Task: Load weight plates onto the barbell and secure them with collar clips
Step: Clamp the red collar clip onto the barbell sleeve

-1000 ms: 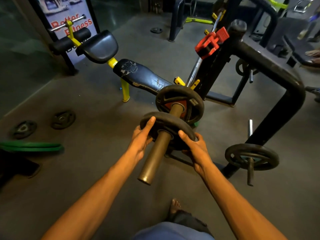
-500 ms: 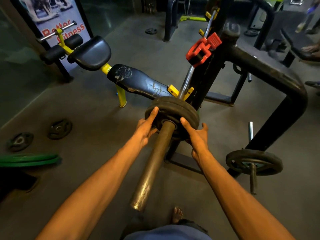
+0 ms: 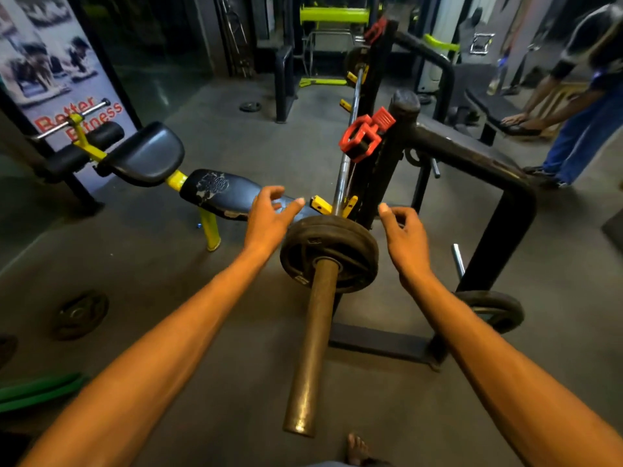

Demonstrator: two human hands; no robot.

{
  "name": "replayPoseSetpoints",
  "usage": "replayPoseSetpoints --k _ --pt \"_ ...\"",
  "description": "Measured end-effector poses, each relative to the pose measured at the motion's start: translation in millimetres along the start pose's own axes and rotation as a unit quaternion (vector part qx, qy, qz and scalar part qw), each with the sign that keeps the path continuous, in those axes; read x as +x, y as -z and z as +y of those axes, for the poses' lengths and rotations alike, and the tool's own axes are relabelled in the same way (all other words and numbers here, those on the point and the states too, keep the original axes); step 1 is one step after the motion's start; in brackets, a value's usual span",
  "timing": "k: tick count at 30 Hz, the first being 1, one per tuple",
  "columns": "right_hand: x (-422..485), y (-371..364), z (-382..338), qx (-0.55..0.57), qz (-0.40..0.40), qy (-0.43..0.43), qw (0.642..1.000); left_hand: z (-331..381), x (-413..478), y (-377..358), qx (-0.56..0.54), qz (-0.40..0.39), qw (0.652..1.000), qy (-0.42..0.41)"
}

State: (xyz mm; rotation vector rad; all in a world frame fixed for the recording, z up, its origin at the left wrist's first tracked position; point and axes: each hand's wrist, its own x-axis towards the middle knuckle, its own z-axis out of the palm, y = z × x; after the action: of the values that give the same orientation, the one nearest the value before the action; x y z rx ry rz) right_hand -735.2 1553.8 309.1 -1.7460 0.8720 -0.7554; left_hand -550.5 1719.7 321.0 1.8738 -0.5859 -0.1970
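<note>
Two hands: the left hand [image 3: 269, 217] and the right hand [image 3: 406, 241], both empty with spread fingers. One barbell [image 3: 313, 338]. Two black plates [image 3: 328, 254] pressed together on its sleeve. One red collar clip [image 3: 365, 134] near the rack post, a second red clip [image 3: 375, 29] farther back. Two small plates [image 3: 81, 313] on the floor at left, one more [image 3: 250, 106] far back. One plate [image 3: 494, 310] on the rack peg. One green plate [image 3: 37, 392]
</note>
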Motion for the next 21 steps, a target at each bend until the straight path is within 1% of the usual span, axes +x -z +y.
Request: replayPoseSetpoints --k 2,5,8,11,17,21 --pt "13.6 3.7 -25.6 -0.033 -0.005 0.041 0.999 25.6 17.6 -6.3 0.017 -0.042 0.998 -0.032" --pt "34.2 9.5 -62.3 -0.060 0.008 0.088 0.994 68.3 39.3 -17.0 0.040 -0.101 0.993 -0.054" --pt "51.5 13.0 -87.5 -0.083 0.030 0.132 0.987 94.4 60.9 -26.7 0.043 -0.144 0.988 -0.038" --pt "65.9 11.7 -100.7 -0.095 0.032 0.166 0.981 107.9 74.9 -38.4 0.020 -0.151 0.988 0.001" --pt "91.6 4.5 -105.7 -0.118 0.016 0.174 0.978 111.6 87.9 -65.5 -0.022 -0.184 0.981 0.049" --pt "109.1 0.5 -98.9 -0.135 0.003 0.157 0.978 104.5 97.7 -77.2 -0.048 -0.189 0.979 0.065"
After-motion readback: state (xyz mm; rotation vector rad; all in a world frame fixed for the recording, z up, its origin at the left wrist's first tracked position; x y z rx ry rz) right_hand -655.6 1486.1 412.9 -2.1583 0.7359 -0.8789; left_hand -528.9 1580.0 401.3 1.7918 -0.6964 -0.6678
